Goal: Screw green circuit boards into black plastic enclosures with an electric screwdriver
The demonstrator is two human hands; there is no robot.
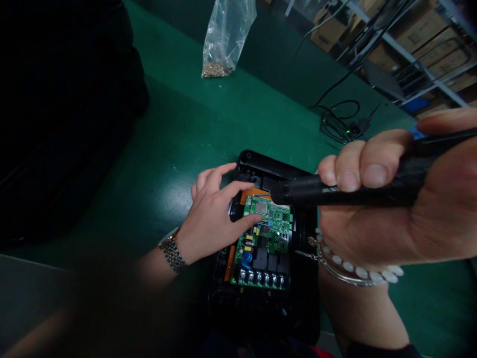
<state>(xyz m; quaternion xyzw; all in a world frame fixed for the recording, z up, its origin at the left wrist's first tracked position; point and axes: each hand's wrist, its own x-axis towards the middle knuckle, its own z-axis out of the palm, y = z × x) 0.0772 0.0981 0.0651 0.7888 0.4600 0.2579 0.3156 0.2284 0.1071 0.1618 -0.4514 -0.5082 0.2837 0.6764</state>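
Observation:
A green circuit board (274,223) lies in an open black housing (305,238), with an orange sheet (230,263) showing along its edges. My right hand (387,184) is wrapped round a black electric screwdriver (309,191), held nearly level and pointing left. Its thin bit (261,194) reaches the board's upper left corner; whether it sits on a screw is too small to tell. Over the board's left edge rests my left hand (216,209), fingers spread, thumb above the board and index finger close to the bit. I see nothing held in it.
A clear plastic bag (227,40) of small brass-coloured screws or similar parts stands at the back of the green table (179,129). Black cables (335,124) with a small green light lie at right. A large dark object (67,109) fills the left; shelves with cardboard boxes (417,35) stand behind.

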